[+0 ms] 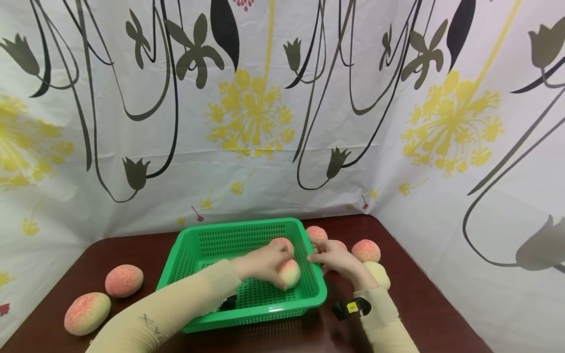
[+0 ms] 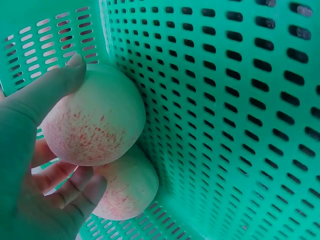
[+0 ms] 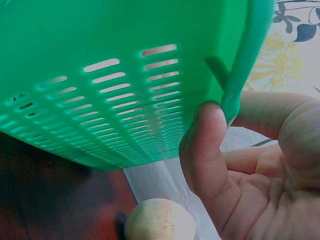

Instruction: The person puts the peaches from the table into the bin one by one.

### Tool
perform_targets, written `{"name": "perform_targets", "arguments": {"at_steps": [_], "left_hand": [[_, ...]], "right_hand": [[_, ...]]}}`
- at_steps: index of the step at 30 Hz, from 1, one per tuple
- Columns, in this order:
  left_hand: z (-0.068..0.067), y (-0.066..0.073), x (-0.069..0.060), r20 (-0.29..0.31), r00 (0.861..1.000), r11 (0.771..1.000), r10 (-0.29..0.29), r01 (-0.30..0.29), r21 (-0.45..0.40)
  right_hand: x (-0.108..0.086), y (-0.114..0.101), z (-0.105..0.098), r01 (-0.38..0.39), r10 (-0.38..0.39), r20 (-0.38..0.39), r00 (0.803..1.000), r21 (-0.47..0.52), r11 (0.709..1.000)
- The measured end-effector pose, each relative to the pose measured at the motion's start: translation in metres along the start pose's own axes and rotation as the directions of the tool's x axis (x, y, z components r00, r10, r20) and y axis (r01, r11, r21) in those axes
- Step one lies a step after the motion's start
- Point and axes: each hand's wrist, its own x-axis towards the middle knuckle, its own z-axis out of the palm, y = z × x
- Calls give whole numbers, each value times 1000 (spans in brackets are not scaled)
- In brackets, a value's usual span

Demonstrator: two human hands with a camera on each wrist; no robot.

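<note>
My left hand (image 1: 260, 264) is inside a green plastic basket (image 1: 247, 314), gripping a pink-and-cream peach (image 1: 290, 274) near the right wall. In the left wrist view the thumb lies on this peach (image 2: 97, 117) and the fingers curl at its other side. A second peach (image 2: 131, 192) is right beside it, partly covered by the held one. With its thumb and index finger, my right hand (image 1: 337, 257) pinches the basket's right rim. The right wrist view shows the thumb against the rim (image 3: 237, 75), with a peach (image 3: 161, 220) outside the basket below.
Two peaches (image 1: 124, 281) lie on the dark table (image 1: 132, 250) left of the basket. Several more, including a pink one (image 1: 366, 250) and a pale one (image 1: 377, 274), lie right of it around my right hand. A patterned cloth (image 1: 256, 186) hangs behind the table.
</note>
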Motion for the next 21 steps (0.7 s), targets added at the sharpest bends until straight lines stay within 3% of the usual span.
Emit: {"name": "perform_targets", "arguments": {"at_steps": [6,10,13,16,21], "left_hand": [[-13,2,-5,5,1000,999,31,-31,16],[-47,-7,-22,-50,998,998,24,-26,-51],[-82,-21,-43,-112,993,997,-50,42,-66],[-115,-41,-71,-165,978,991,-131,123,-54],[-151,-78,-131,-218,944,969,-248,244,-45]], "right_hand": [[0,1,0,-1,1,-7,1000,-6,1000],[1,0,0,1,-1,-17,1000,-15,1000],[1,-2,0,5,-5,-22,1000,-15,1000],[1,-1,0,5,-5,-19,1000,-11,1000],[0,2,-1,4,-4,-9,1000,-14,1000]]}}
